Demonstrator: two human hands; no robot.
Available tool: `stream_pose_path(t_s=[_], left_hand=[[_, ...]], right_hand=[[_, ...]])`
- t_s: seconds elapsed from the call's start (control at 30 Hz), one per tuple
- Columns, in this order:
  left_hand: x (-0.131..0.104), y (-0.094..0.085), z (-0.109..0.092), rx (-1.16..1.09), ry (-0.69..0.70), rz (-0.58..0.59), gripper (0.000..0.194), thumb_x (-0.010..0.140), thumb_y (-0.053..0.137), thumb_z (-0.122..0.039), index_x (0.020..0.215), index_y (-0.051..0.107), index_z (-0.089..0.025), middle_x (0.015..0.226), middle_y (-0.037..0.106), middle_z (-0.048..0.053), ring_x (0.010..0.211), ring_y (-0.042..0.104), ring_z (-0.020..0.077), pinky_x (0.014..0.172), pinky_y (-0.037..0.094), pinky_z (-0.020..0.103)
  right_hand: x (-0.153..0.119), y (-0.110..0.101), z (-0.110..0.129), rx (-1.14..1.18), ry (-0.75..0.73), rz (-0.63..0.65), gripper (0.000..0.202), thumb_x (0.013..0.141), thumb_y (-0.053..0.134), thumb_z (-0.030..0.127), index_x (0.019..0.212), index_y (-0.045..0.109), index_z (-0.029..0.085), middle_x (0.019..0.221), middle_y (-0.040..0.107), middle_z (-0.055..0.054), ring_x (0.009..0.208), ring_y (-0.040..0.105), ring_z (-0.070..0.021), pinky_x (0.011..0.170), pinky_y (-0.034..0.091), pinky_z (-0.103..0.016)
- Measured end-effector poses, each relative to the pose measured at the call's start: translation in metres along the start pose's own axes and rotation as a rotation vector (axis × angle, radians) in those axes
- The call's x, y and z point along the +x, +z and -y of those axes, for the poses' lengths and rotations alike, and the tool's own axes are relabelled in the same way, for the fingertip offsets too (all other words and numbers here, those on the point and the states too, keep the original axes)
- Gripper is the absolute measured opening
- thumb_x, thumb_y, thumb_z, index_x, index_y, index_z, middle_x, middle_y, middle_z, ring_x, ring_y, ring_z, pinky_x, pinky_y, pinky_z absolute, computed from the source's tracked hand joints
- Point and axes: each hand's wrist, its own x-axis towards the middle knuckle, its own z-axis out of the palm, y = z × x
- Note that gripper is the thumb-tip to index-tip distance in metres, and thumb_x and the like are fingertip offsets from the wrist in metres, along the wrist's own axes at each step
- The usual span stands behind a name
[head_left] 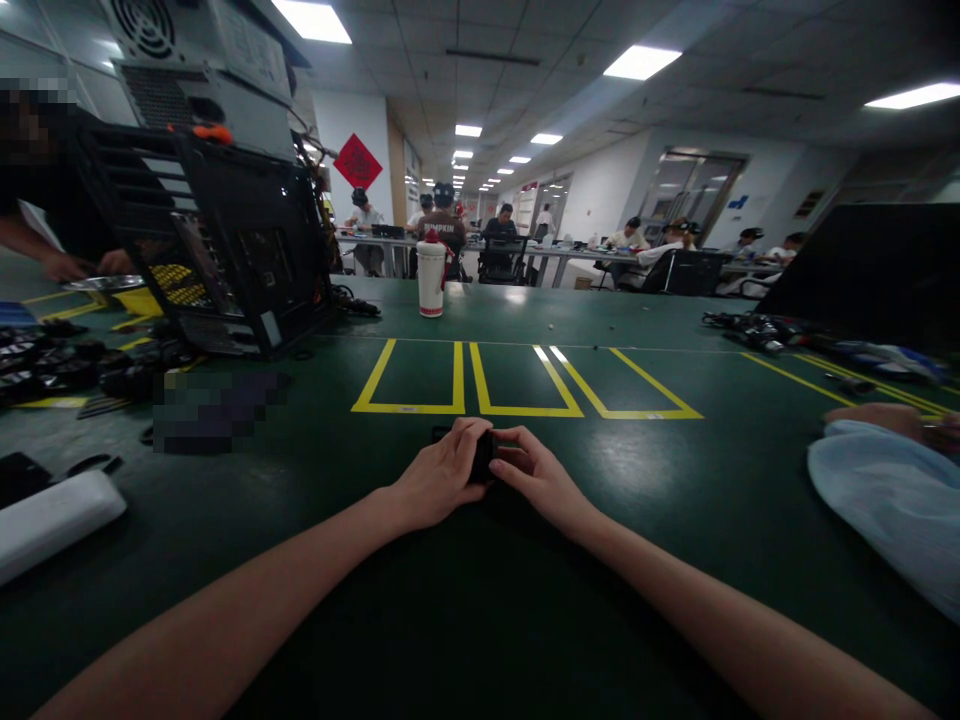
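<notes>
A small black object [484,458] is between my two hands, low over the green table [525,560]; its kind cannot be made out. My left hand [442,475] is closed round its left side, with the fingers over the top and the thumb below. From the right, my right hand [541,478] grips its edge between thumb and bent fingers. Part of something black also shows behind the left fingers. Just beyond my hands, yellow tape outlines [529,411] are stuck to the tabletop.
At the left stands a black computer case [225,240] with cables. A white cup [431,275] is farther back. White object [56,520] lies near left; a black panel [870,290] rises at right. A person's light-blue sleeve [885,500] and another person's hands [90,264] are at the sides.
</notes>
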Motion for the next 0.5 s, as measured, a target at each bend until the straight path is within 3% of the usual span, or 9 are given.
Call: stream_pose_path(t_s=[0.1,0.3,0.5], left_hand=[[0.0002,-0.0013,-0.0007,-0.003,-0.003,0.008,0.065,0.072,0.058,-0.019,0.121,0.017,-0.023,0.122,0.032,0.007,0.105,0.045,0.0234,0.081,0.046,0.039],[0.0009,0.0013,0.0013,-0.012,-0.007,-0.005,0.063,0.072,0.058,-0.021,0.121,0.017,-0.024,0.121,0.033,0.007,0.105,0.045,0.0232,0.081,0.046,0.040],[0.0006,0.0014,0.0016,-0.017,-0.019,0.008,0.063,0.072,0.057,-0.020,0.120,0.017,-0.026,0.121,0.033,0.006,0.107,0.044,0.0240,0.080,0.046,0.041]], right_hand=[[-0.0005,0.0009,-0.0010,0.024,-0.043,0.016,0.028,0.073,0.058,0.023,0.097,0.044,0.023,0.100,0.053,-0.002,0.100,0.053,-0.0165,0.086,0.044,-0.034],[0.0037,0.0017,-0.0032,-0.014,-0.044,-0.074,0.019,0.076,0.053,0.026,0.093,0.047,0.022,0.099,0.052,-0.002,0.098,0.053,-0.0166,0.084,0.044,-0.033],[0.0037,-0.0002,-0.0014,0.029,0.035,-0.006,0.026,0.075,0.054,0.023,0.100,0.046,0.021,0.104,0.053,-0.005,0.098,0.053,-0.0176,0.086,0.043,-0.036]])
